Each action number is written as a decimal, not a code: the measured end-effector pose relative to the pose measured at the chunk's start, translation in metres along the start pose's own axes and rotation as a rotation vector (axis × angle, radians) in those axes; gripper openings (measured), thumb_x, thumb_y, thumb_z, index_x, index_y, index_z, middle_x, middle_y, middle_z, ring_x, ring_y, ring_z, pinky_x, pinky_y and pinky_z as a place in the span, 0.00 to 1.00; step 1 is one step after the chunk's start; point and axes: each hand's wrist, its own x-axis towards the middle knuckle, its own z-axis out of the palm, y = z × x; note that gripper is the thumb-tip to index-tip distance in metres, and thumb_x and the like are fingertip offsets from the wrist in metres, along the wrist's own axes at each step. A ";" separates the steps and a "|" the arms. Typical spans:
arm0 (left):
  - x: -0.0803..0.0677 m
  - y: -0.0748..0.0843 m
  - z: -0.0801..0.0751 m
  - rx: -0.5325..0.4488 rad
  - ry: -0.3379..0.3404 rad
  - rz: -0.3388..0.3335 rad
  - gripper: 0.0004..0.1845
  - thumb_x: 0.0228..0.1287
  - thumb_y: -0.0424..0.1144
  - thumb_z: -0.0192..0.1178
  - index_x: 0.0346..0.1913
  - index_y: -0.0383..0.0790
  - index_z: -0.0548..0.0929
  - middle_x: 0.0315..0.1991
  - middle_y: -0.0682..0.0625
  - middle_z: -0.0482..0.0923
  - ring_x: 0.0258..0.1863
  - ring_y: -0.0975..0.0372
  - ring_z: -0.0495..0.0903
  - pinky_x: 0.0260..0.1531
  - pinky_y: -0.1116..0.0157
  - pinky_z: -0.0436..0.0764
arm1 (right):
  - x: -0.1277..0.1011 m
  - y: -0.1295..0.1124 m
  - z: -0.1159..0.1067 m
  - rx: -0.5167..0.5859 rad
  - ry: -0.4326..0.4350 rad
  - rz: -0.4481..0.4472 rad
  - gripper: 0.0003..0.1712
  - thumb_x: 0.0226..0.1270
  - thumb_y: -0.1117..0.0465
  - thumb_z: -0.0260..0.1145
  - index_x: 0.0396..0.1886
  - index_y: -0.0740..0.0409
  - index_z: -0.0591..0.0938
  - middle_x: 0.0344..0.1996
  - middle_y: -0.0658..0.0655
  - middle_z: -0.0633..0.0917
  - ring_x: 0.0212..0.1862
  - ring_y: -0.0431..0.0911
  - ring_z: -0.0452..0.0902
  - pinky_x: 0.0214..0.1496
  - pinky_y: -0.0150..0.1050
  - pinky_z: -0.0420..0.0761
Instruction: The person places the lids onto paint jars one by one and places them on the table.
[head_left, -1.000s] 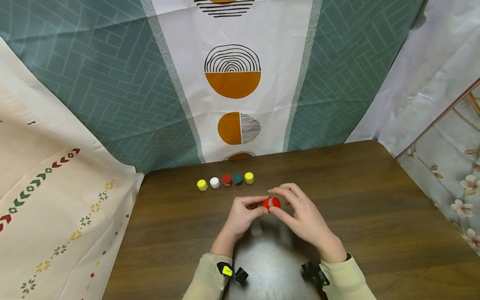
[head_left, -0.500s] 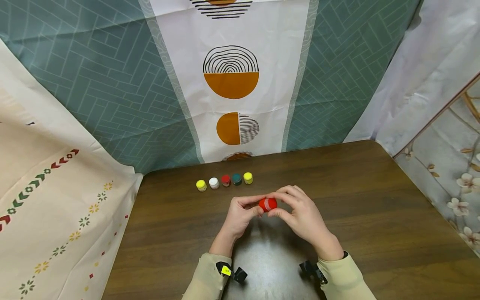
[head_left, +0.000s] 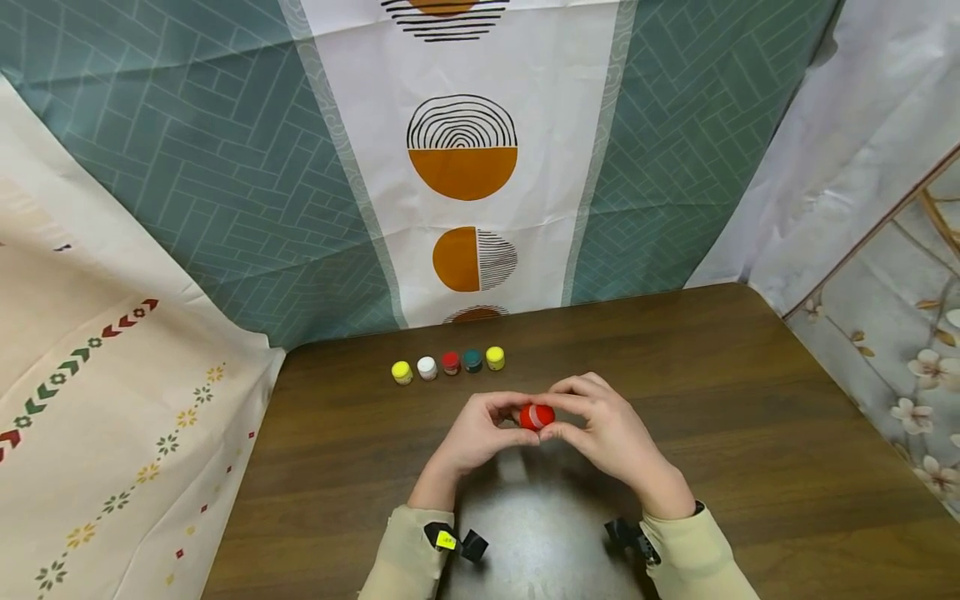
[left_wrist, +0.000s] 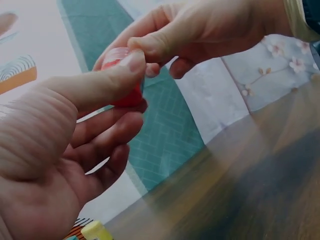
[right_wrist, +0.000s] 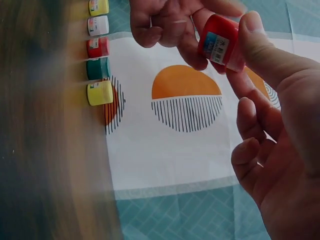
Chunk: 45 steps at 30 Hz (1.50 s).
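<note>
A small red paint jar [head_left: 537,417], with a paler band round it, is held above the table between both hands. My left hand [head_left: 483,432] has its thumb and fingers around the jar's left part; in the left wrist view, its thumb hides much of the red jar [left_wrist: 131,98]. The right hand [head_left: 609,429] pinches the other end between thumb and index finger. A blue and white label shows on the jar [right_wrist: 220,42] in the right wrist view. The right hand's other fingers are loosely bent, off the jar.
At the back of the brown table [head_left: 337,467] stands a row of small jars: yellow [head_left: 402,372], white [head_left: 427,367], red [head_left: 451,362], dark teal [head_left: 472,360] and yellow [head_left: 495,358]. A patterned cloth [head_left: 352,250] hangs behind the table's far edge.
The right fingers have closed on the jar from a looser pose. Left fingers have shifted further round it, and the jar has dipped slightly toward the person. The row of jars stays put.
</note>
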 end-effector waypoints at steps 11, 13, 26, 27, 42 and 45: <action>0.028 -0.003 -0.010 0.290 0.134 -0.058 0.21 0.64 0.34 0.75 0.58 0.40 0.81 0.46 0.53 0.91 0.44 0.58 0.86 0.47 0.51 0.84 | -0.001 0.003 -0.013 0.026 0.054 0.267 0.18 0.77 0.50 0.72 0.63 0.43 0.88 0.55 0.43 0.85 0.45 0.39 0.79 0.38 0.38 0.80; 0.039 -0.005 -0.016 0.407 0.152 -0.058 0.21 0.65 0.37 0.75 0.58 0.40 0.81 0.48 0.53 0.90 0.47 0.57 0.86 0.50 0.53 0.84 | -0.001 0.005 -0.015 0.022 0.059 0.283 0.17 0.78 0.50 0.70 0.63 0.43 0.88 0.56 0.44 0.85 0.44 0.39 0.80 0.40 0.39 0.81; 0.101 -0.019 -0.042 0.916 0.099 -0.165 0.22 0.67 0.42 0.75 0.61 0.42 0.86 0.52 0.50 0.87 0.59 0.53 0.77 0.62 0.52 0.73 | -0.003 0.013 -0.014 0.005 0.019 0.318 0.16 0.80 0.50 0.68 0.62 0.45 0.88 0.55 0.45 0.85 0.40 0.38 0.81 0.39 0.40 0.82; 0.103 -0.021 -0.043 0.954 0.080 -0.181 0.22 0.67 0.42 0.75 0.62 0.43 0.86 0.52 0.49 0.87 0.60 0.53 0.77 0.63 0.51 0.72 | -0.004 0.013 -0.014 0.005 0.022 0.316 0.15 0.80 0.51 0.68 0.61 0.45 0.88 0.55 0.45 0.85 0.39 0.38 0.81 0.39 0.40 0.82; 0.104 -0.039 -0.043 1.149 -0.031 -0.278 0.26 0.71 0.47 0.73 0.69 0.48 0.83 0.66 0.51 0.83 0.80 0.50 0.62 0.72 0.46 0.62 | -0.004 0.014 -0.010 0.048 0.075 0.263 0.10 0.78 0.58 0.71 0.54 0.45 0.91 0.51 0.43 0.86 0.35 0.35 0.79 0.36 0.36 0.82; 0.103 -0.039 -0.046 1.135 -0.025 -0.234 0.34 0.68 0.49 0.75 0.75 0.50 0.78 0.74 0.49 0.75 0.82 0.49 0.56 0.74 0.44 0.60 | 0.000 0.019 -0.012 0.037 0.038 0.290 0.12 0.80 0.56 0.70 0.57 0.46 0.90 0.53 0.46 0.86 0.37 0.39 0.81 0.39 0.40 0.83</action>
